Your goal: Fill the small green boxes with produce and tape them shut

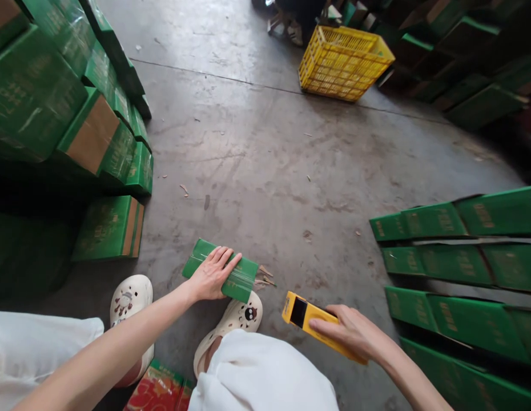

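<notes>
My left hand (pixel 214 273) lies over a small green cardboard piece (pixel 245 277), its thumb hidden and its fingers bent across the top. The piece is above the floor near my white clog (pixel 244 314). My right hand (pixel 351 331) grips a long yellow handheld tool (pixel 317 321) with a dark panel near its front end; its exact kind I cannot tell. Its front end points left toward the cardboard, apart from it. Thin brown and green scraps (pixel 265 277) show just right of the cardboard.
Green cartons (pixel 38 97) are stacked at left, and rows of green boxes (pixel 466 262) stand at right. A yellow plastic crate (pixel 342 63) is on the concrete floor (pixel 257 160) ahead, near a person's shoe (pixel 295 33). A red and green box (pixel 158 391) lies between my feet.
</notes>
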`<action>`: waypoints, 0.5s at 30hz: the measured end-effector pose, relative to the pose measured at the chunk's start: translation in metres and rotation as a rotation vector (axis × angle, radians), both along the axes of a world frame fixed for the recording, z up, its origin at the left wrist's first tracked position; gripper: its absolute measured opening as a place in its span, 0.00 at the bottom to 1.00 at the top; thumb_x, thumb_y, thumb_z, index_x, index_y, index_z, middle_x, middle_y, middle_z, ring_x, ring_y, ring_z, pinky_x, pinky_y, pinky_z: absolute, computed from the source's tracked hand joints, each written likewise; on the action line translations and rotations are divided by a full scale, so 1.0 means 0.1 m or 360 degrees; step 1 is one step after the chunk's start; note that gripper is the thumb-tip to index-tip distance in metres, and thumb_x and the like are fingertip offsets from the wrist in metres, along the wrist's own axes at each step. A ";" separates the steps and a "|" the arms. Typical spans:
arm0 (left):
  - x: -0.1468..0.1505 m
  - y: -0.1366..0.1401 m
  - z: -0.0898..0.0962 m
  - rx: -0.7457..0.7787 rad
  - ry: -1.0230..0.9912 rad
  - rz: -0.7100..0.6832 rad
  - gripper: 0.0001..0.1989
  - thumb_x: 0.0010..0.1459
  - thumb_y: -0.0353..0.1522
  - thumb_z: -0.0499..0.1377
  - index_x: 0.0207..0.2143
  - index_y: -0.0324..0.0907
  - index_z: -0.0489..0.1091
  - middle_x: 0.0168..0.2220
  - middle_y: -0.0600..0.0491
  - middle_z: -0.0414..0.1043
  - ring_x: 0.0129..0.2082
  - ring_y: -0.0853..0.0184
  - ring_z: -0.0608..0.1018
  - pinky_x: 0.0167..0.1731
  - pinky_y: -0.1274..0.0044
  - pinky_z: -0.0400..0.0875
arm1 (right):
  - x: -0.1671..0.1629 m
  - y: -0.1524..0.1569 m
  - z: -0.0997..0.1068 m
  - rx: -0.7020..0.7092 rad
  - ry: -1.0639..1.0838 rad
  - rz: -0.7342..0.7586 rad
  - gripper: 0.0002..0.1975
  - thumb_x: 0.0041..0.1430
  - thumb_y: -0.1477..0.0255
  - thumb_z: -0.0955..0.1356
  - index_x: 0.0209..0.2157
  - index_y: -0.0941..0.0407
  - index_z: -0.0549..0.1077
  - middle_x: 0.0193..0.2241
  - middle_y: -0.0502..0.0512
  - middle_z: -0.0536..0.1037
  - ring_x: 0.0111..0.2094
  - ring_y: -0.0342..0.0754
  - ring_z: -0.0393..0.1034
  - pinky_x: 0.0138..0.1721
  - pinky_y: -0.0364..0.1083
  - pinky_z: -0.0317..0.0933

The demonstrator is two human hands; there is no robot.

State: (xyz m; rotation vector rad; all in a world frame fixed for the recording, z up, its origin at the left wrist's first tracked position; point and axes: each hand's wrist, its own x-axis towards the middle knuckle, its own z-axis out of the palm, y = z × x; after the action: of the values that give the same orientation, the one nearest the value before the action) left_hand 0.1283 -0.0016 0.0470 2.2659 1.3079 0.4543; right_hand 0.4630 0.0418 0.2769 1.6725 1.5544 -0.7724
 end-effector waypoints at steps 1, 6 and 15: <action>0.00 0.00 -0.01 0.0001 0.0001 0.0007 0.56 0.48 0.45 0.66 0.74 0.37 0.49 0.69 0.35 0.56 0.70 0.42 0.57 0.72 0.56 0.44 | 0.01 0.01 -0.04 0.0009 -0.0021 0.0016 0.27 0.59 0.43 0.67 0.33 0.55 0.78 0.31 0.58 0.83 0.34 0.55 0.76 0.29 0.45 0.51; 0.00 0.00 0.00 0.0014 -0.0034 0.0005 0.54 0.48 0.44 0.67 0.75 0.46 0.50 0.68 0.39 0.55 0.69 0.42 0.57 0.71 0.55 0.46 | -0.07 0.11 -0.39 0.0001 -0.0129 0.0088 0.29 0.61 0.44 0.66 0.36 0.56 0.81 0.36 0.64 0.84 0.37 0.58 0.79 0.30 0.45 0.54; -0.08 0.03 -0.02 0.0003 -0.0060 0.0076 0.54 0.43 0.43 0.70 0.72 0.51 0.56 0.68 0.42 0.55 0.69 0.41 0.57 0.70 0.54 0.47 | -1.20 0.23 -1.16 0.0165 -0.0185 0.0268 0.25 0.64 0.55 0.67 0.48 0.60 0.83 0.47 0.73 0.84 0.51 0.64 0.80 0.45 0.49 0.67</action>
State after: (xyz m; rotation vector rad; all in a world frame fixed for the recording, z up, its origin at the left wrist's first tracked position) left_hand 0.1207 0.0011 0.0448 2.2210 1.3458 0.5130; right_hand 0.3431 0.0649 0.1606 1.6051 1.6516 -0.5066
